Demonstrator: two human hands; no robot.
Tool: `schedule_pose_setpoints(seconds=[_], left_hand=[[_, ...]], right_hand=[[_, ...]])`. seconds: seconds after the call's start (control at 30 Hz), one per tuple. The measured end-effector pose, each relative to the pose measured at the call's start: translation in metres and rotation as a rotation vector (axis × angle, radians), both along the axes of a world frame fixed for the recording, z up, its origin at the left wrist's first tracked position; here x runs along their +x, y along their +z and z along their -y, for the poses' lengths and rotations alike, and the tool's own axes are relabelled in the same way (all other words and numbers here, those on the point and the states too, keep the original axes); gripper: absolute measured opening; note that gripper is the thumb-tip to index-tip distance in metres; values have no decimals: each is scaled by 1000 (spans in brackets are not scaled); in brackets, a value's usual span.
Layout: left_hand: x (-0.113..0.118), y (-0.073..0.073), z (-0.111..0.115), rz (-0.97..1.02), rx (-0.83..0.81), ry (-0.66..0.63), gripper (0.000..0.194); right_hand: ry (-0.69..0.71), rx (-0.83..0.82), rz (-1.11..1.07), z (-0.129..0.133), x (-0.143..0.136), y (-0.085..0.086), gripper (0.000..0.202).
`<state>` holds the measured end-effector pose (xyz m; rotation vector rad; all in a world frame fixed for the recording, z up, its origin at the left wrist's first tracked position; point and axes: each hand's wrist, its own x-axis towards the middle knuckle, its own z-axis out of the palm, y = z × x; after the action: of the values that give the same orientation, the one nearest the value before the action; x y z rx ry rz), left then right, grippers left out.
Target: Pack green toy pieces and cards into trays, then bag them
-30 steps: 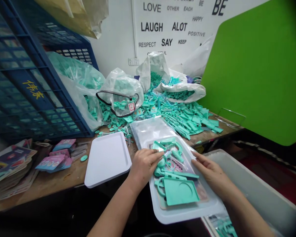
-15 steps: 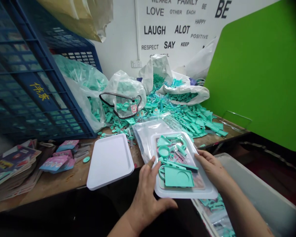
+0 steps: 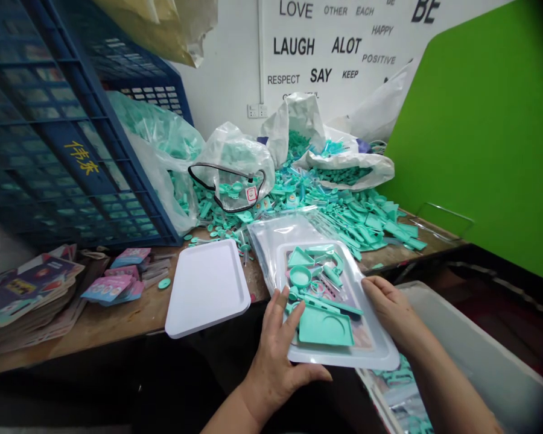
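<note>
A white tray (image 3: pixel 380 358) tilts over the table's front edge, with a printed card and turquoise toy pieces in it. Among them are a flat rectangular piece (image 3: pixel 326 326), a small round dish (image 3: pixel 300 276) and long thin parts. My right hand (image 3: pixel 389 304) grips the tray's right rim, thumb on top. On the near left corner lies my left hand (image 3: pixel 278 349), its fingers spread against the rim and the pieces, thumb stretched out along the near edge. Clear plastic bags (image 3: pixel 271 235) lie flat behind and under the tray. Another white tray (image 3: pixel 208 289), bare, sits to the left.
Loose turquoise parts (image 3: pixel 344 217) are heaped at the back, among open sacks (image 3: pixel 366 166). A blue crate (image 3: pixel 72 138) stands left, with printed cards (image 3: pixel 31 283) and small pink-blue packets (image 3: pixel 117 283) before it. A green panel (image 3: pixel 475 144) and a pale bin (image 3: pixel 470 337) are right.
My left hand has shifted slightly right and down, its fingers now further over the rectangular piece. The tray has tipped slightly in my right hand's grip. The camera view has moved a little.
</note>
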<state>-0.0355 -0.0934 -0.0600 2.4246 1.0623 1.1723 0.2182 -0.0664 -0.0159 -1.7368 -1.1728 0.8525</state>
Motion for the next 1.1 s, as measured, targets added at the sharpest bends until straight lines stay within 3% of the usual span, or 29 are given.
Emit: schedule_pose_setpoints(seconds=[0.13,0.37,0.57,0.83,0.93,1.1], left_hand=[[-2,1,0,98,-35,5,87],[-7,8,0,233,-76,89,68],[-8,5,5,434,-377,172,75],[-2,18,2,988,-897,126,75],[-3,28,-2,981,-997,174,75],[1,40,-3,870,-1060,117,58]], right_hand=[[24,8,107,2,-2,-1,31],[71,41,169,7,-13,16,34],[87,13,-52,7,-18,14,35],[100,0,-69,7,-15,4,35],[113,-11,-12,7,-13,2,37],[146,-5,89,9,-13,3,39]])
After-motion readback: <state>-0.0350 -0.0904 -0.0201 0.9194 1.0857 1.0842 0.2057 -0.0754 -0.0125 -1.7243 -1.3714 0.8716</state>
